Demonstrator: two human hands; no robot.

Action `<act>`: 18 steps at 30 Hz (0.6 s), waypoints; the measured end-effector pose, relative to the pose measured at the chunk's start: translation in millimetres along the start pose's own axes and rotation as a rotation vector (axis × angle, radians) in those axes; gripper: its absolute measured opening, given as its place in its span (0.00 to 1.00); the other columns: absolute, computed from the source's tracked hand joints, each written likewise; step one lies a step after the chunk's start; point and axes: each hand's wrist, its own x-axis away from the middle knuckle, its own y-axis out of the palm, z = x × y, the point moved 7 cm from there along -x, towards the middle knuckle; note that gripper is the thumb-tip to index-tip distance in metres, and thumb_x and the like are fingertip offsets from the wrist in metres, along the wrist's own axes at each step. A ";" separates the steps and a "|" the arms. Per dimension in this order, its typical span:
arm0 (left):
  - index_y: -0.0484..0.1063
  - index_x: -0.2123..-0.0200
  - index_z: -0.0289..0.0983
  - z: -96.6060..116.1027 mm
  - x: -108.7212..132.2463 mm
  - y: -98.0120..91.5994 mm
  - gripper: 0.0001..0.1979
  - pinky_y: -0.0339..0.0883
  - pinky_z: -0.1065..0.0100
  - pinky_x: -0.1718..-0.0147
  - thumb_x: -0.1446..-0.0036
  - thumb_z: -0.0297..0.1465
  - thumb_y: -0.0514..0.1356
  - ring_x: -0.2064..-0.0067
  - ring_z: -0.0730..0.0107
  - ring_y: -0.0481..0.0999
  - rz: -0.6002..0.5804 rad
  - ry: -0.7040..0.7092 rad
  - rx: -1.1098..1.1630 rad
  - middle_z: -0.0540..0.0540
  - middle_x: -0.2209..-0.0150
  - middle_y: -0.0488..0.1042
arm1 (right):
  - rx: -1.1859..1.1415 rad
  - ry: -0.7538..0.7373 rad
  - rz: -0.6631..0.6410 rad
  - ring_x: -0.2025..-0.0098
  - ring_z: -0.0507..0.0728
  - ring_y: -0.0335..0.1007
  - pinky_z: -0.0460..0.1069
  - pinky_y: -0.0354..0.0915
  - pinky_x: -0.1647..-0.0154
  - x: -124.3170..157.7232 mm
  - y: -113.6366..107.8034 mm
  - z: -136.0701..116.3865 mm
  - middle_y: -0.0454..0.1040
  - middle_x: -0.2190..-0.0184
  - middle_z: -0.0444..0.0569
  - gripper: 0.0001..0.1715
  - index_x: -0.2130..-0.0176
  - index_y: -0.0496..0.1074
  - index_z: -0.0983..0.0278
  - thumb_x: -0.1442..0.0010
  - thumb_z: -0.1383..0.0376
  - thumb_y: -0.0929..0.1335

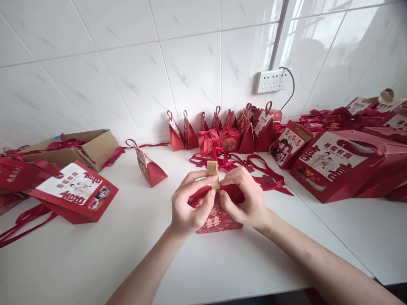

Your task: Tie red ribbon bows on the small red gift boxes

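Observation:
A red gift box (219, 218) with pale printed characters stands on the white table in front of me. From its top rises a looped gold ribbon (213, 169). My left hand (192, 205) pinches the ribbon's base from the left, thumb and fingers close together. On the other side, my right hand (246, 197) has thumb and index finger pressed at the same spot on the box top. Both hands cover much of the box's upper part, and the exact point where the ribbon meets the box is partly hidden.
Several small red boxes (230, 140) line the tiled wall, with loose red ribbons (270, 180) before them. A pyramid-shaped box (151, 167) stands left of centre. Larger red boxes (330, 169) crowd the right. At left are a printed box (79, 195) and an open cardboard box (98, 148).

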 end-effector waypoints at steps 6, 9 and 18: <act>0.74 0.54 0.42 -1.6 0.9 -0.4 0.18 0.71 0.73 0.57 0.46 0.20 0.59 0.56 0.72 0.75 0.005 0.001 -0.007 0.48 0.56 0.74 | -0.019 0.018 -0.001 0.70 0.53 0.61 0.49 0.63 0.72 2.3 0.6 2.2 0.66 0.72 0.45 0.10 0.62 0.63 0.61 0.42 0.75 0.64; 0.74 0.53 0.42 -1.1 0.5 0.4 0.18 0.71 0.73 0.55 0.46 0.21 0.59 0.55 0.72 0.74 -0.018 0.009 0.001 0.48 0.56 0.74 | -0.038 0.044 0.005 0.70 0.53 0.62 0.49 0.63 0.70 3.1 -0.6 4.4 0.67 0.71 0.46 0.10 0.62 0.64 0.62 0.42 0.75 0.64; 0.75 0.55 0.42 -2.5 -2.0 0.3 0.16 0.72 0.73 0.56 0.44 0.23 0.59 0.55 0.71 0.75 -0.014 -0.029 0.002 0.48 0.57 0.74 | -0.102 0.114 0.011 0.71 0.53 0.63 0.48 0.63 0.71 0.7 -0.7 7.4 0.67 0.72 0.45 0.08 0.64 0.64 0.61 0.43 0.74 0.64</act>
